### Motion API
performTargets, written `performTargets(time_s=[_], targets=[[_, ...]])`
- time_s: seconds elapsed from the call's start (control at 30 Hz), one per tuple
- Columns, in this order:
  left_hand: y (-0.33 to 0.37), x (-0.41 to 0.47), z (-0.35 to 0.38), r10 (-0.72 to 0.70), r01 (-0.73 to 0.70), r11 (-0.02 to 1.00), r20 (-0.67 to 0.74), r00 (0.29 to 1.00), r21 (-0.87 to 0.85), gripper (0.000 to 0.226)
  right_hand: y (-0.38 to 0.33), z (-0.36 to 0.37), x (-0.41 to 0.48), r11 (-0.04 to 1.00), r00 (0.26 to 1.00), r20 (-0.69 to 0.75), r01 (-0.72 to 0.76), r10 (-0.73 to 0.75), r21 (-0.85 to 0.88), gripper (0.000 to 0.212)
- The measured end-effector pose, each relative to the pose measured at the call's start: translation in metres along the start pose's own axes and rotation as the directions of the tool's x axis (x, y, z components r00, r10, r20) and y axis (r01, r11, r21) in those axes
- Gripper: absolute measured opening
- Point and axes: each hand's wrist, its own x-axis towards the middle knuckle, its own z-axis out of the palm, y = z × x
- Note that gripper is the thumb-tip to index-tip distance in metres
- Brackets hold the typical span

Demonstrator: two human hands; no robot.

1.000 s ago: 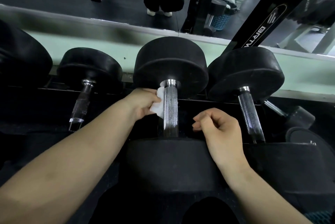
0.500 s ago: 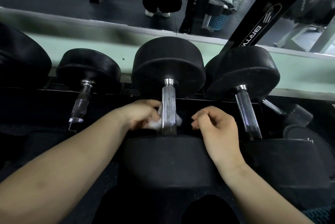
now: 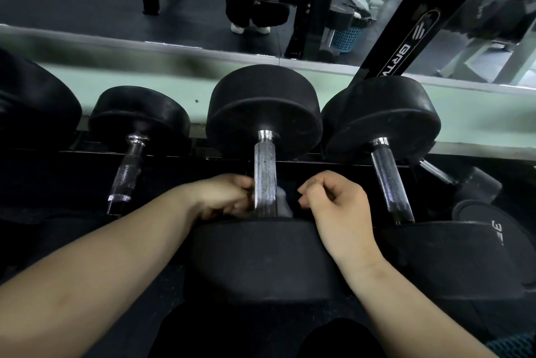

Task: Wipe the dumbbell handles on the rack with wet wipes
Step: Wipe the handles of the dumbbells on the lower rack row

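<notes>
Rack (image 3: 342,164): black rail, dumbbells laid in a row with their handles running toward the camera; its lower part is lost in shadow.

Middle dumbbell (image 3: 264,114): thick, round, matte black rubber heads. The near head fills the lower centre.

Its handle (image 3: 264,172): chrome, knurled, with a bright collar at the far end; the upper stretch is bare.

Left hand (image 3: 226,198): at the handle's near end, coming in from the left, fingers curled round it. Motion-blurred.

Right hand (image 3: 336,206): just right of the handle and apart from it. A loose fist, nothing seen in it, wrist over the near head.

Wet wipe (image 3: 282,205): only a small grey fold shows, between the handle and the right knuckles. The rest is hidden behind the handle and under the left fingers.
</notes>
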Motion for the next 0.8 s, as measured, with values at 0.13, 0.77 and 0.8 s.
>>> performTargets(time_s=[0.13, 0.77, 0.8], targets=[[-0.006, 0.001, -0.005, 0.035, -0.033, 0.999, -0.186, 0.982, 0.011, 0.042, 0.0, -0.002, 0.0, 1.0, 1.0, 0.011, 0.003, -0.003, 0.02, 0.021], [-0.003, -0.123, -0.019, 0.391, -0.527, 0.849, -0.705, 0.592, 0.028, 0.035, -0.069, 0.058, 0.022, 0.994, 0.776, 0.628, -0.1, 0.051, 0.043, 0.02], [-0.008, -0.122, -0.02, 0.374, -0.511, 0.859, -0.72, 0.584, 0.032, 0.035, -0.068, 0.061, 0.023, 0.998, 0.787, 0.616, -0.068, 0.041, 0.02, 0.016]])
